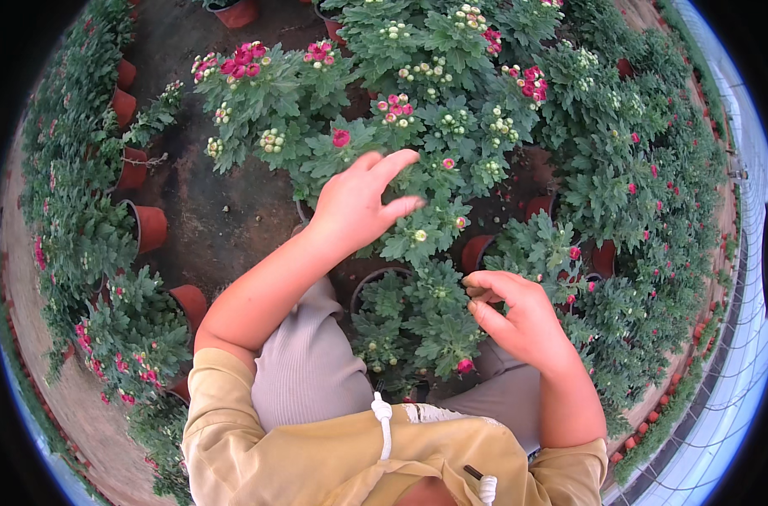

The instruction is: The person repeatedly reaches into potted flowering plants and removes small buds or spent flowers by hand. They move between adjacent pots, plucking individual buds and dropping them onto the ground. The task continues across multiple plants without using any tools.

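Note:
My left hand (357,205) is over the leaves of a potted chrysanthemum (321,161) with pink blooms and pale buds. Its thumb and fingers are spread, and nothing shows between them. A small pink bud (448,163) lies just beyond its fingertips. My right hand (520,314) hovers at the right edge of a nearer chrysanthemum (431,303), which stands between my knees. Its fingers are loosely curled, the thumb a little apart, and I see nothing held. The fingertips look stained. Below this hand, one pink flower (465,365) sits low on the near plant.
Red-brown plastic pots (150,229) with more chrysanthemums line the left side. Dense flowering plants (649,209) fill the right. Dark ground (213,209) shows between the rows. A pot rim (377,273) surrounds the near plant, close to my trouser legs (311,367).

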Motion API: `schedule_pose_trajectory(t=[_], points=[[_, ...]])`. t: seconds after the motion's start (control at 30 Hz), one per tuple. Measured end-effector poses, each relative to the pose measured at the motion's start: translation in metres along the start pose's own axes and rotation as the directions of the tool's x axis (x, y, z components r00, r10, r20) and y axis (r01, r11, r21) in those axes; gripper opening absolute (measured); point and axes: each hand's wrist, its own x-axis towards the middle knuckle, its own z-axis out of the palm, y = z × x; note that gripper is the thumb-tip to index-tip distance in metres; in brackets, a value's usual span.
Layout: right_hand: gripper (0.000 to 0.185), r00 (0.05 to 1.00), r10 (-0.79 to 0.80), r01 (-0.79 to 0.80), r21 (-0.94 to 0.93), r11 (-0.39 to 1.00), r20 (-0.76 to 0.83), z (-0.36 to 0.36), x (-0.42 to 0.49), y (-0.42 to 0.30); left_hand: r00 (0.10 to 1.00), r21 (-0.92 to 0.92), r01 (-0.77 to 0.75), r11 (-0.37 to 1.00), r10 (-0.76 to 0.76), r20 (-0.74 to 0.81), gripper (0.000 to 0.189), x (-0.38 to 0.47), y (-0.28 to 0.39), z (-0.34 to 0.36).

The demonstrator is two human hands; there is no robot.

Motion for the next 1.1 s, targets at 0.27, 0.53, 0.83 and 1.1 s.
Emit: schedule_pose_trajectory(t=[0.27, 0.53, 0.83, 1.1], points=[[0.03, 1.0, -0.003, 0.003, -0.009, 1.0, 0.027, 0.0, 0.0, 0.001, 0.945, -0.499, 0.2, 0.843, -0.301, -0.131, 0.017, -0.002, -0.023, -0.008], [0.031, 0.999, -0.019, 0.02, -0.014, 1.0, 0.029, -0.002, -0.003, 0.003, 0.951, -0.434, 0.179, 0.883, -0.268, -0.153, 0.018, -0.016, -0.031, -0.016], [0.031, 0.999, -0.045, 0.045, -0.033, 0.998, 0.004, -0.002, -0.005, 0.002, 0.96, -0.301, 0.165, 0.939, -0.223, -0.17, 0.012, -0.013, -0.025, -0.01], [0.031, 0.998, -0.06, 0.061, -0.057, 0.997, 0.011, -0.005, -0.007, -0.001, 0.889, -0.816, 0.318, 0.484, -0.451, 0.079, 0.012, -0.013, -0.015, 0.0]])
